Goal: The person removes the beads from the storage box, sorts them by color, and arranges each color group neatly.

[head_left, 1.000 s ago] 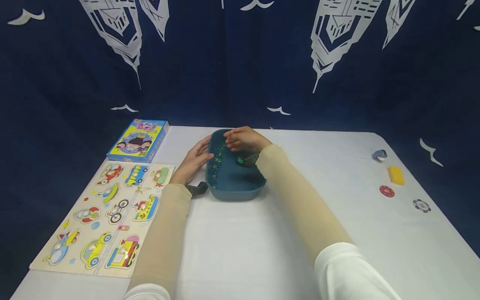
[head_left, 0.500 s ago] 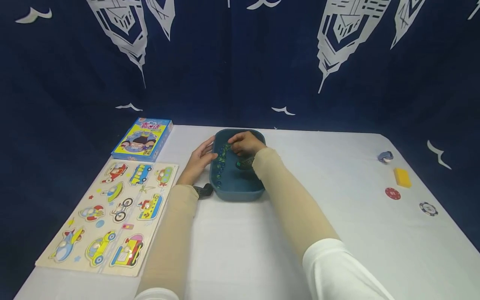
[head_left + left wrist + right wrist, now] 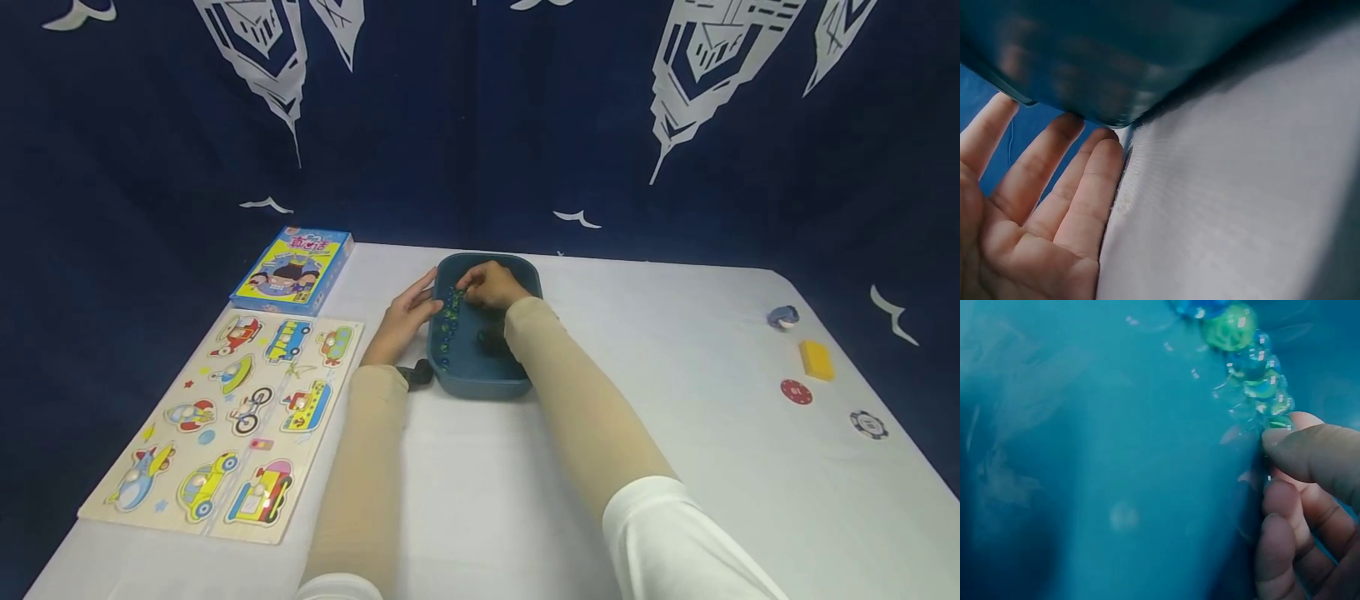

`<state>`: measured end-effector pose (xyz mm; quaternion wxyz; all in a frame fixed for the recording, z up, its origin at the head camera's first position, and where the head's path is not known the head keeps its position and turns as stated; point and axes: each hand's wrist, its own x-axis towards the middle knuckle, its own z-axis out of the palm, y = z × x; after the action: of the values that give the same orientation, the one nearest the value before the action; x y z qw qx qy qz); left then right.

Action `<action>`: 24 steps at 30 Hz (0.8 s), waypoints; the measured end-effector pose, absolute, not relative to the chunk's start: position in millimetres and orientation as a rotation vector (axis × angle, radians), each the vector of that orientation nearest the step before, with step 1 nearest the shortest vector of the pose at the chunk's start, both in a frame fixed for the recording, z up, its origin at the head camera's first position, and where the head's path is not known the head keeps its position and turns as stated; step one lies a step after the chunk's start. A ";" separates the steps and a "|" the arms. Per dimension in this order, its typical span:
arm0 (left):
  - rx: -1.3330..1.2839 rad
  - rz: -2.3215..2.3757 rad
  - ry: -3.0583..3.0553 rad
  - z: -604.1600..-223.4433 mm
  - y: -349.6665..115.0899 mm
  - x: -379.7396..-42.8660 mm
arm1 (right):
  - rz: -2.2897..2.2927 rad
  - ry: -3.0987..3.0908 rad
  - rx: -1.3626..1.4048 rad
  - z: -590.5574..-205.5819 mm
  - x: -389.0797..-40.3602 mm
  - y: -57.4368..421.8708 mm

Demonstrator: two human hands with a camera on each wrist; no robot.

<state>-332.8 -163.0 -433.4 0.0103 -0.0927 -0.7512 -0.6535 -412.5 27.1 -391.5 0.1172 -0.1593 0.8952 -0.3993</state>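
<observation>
A dark teal plastic bin (image 3: 483,388) stands at the far middle of the table. Along its left inner side lies a row of green and blue glass marbles (image 3: 447,329). My left hand (image 3: 403,325) rests against the bin's left outer wall; in the left wrist view its fingers (image 3: 1088,194) are fairly straight, tips touching the wall. Inside the bin, my right hand (image 3: 495,285) is at the far end of the row. Seen from the right wrist, thumb and index finger pinch a green marble (image 3: 1280,422), mostly hidden by them. The other marbles (image 3: 1263,381) trail away from it.
At left lie a wooden vehicle puzzle board (image 3: 225,425) and a blue-yellow box (image 3: 292,271). A small blue-grey object (image 3: 783,317), a yellow block (image 3: 816,360), a red chip (image 3: 796,392) and a black-white chip (image 3: 868,425) sit at right. A dark curtain (image 3: 480,125) hangs behind.
My right hand has lowered into the bin and moved onto the far end of the marble row, its fingers closing together. My left hand stays at the bin's side. The head view has shifted slightly.
</observation>
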 end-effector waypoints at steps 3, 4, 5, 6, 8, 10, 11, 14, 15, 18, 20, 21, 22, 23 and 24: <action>-0.285 -2.010 -2.370 -432.7 -161.6 -333.0 | -1.114 2.678 -0.479 -392.8 -414.6 26.8; -0.284 -2.008 -2.375 -432.6 -161.4 -332.9 | -1.097 2.695 -0.482 -393.3 -415.3 26.7; -0.281 -2.008 -2.378 -432.5 -161.4 -333.0 | -1.082 2.710 -0.484 -393.8 -416.0 26.7; -0.279 -2.014 -2.378 -432.2 -161.5 -332.7 | -1.073 2.719 -0.485 -394.4 -416.9 26.6; -0.273 -2.031 -2.377 -431.6 -162.4 -332.4 | -1.076 2.721 -0.478 -394.7 -417.9 26.4; -0.269 -2.049 -2.375 -429.2 -162.9 -331.1 | -1.099 2.708 -0.472 -394.2 -418.2 27.3; -0.271 -2.055 -2.377 -425.2 -162.3 -328.2 | -1.116 2.696 -0.467 -393.3 -417.9 28.4; -0.279 -2.052 -2.394 -413.2 -160.7 -319.6 | -1.162 2.661 -0.468 -388.5 -415.7 31.0; -0.279 -2.048 -2.401 -409.4 -160.4 -316.6 | -1.172 2.649 -0.478 -385.9 -414.7 31.8; -0.278 -2.023 -2.419 -401.8 -159.4 -310.4 | -1.197 2.611 -0.509 -375.6 -411.0 34.2; -0.272 -2.019 -2.419 -400.0 -159.4 -309.3 | -1.213 2.585 -0.540 -366.8 -408.5 36.2; -0.271 -2.021 -2.416 -399.2 -159.3 -309.1 | -1.217 2.573 -0.558 -362.0 -407.4 37.3; -0.268 -2.021 -2.416 -398.9 -159.4 -308.9 | -1.225 2.561 -0.576 -358.0 -406.6 38.7; -0.263 -2.023 -2.416 -399.1 -159.6 -309.2 | -1.252 2.536 -0.597 -353.6 -405.6 40.2; -0.261 -2.029 -2.414 -399.6 -159.8 -309.6 | -1.270 2.517 -0.614 -349.3 -404.5 42.2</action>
<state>-309.6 -159.8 -399.6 -0.0112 -0.0824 -0.7628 -0.6413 -404.5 42.2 -349.3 0.1278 -0.2111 0.8653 -0.4364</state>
